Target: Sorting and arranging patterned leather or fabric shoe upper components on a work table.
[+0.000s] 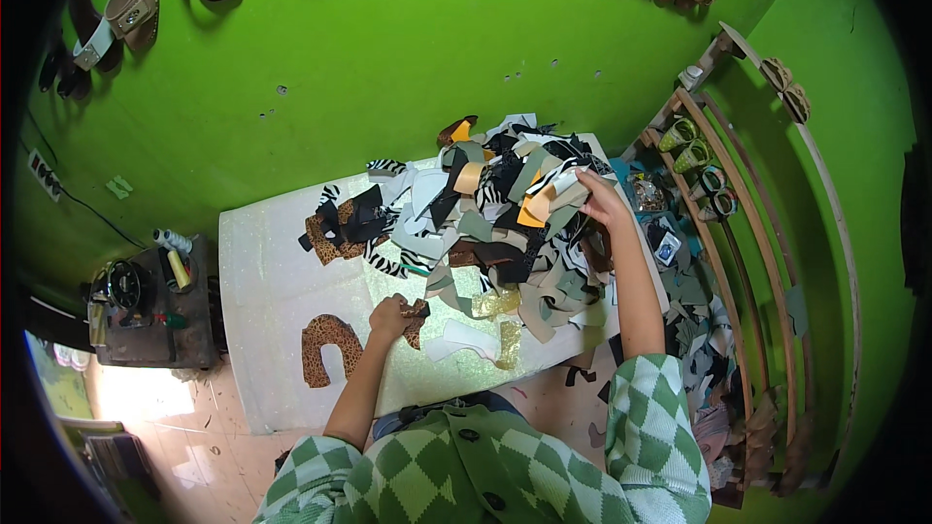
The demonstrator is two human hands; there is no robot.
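Observation:
A heaped pile of cut material scraps (pixel 476 223) in black, grey-green, white, beige, yellow and zebra print covers the far right of the white table (pixel 272 233). At the pile's right side, my right hand (pixel 604 204) pinches a pale scrap (pixel 571 195). Nearer me, left of the middle, my left hand (pixel 389 318) is closed on a leopard-print scrap (pixel 415 324). To the left of that hand, an arch-shaped leopard-print piece (pixel 317 338) lies flat. A white scrap (pixel 466 340) and a glittery gold scrap (pixel 508 344) lie near the front edge.
A sewing machine (pixel 124 283) and thread spools (pixel 173 241) stand on a dark stand at left. To the right rises a wooden rack (pixel 743 243) with sandals (pixel 684 141); more scraps (pixel 694 330) are heaped beside it. Green walls (pixel 340 68) enclose the far side.

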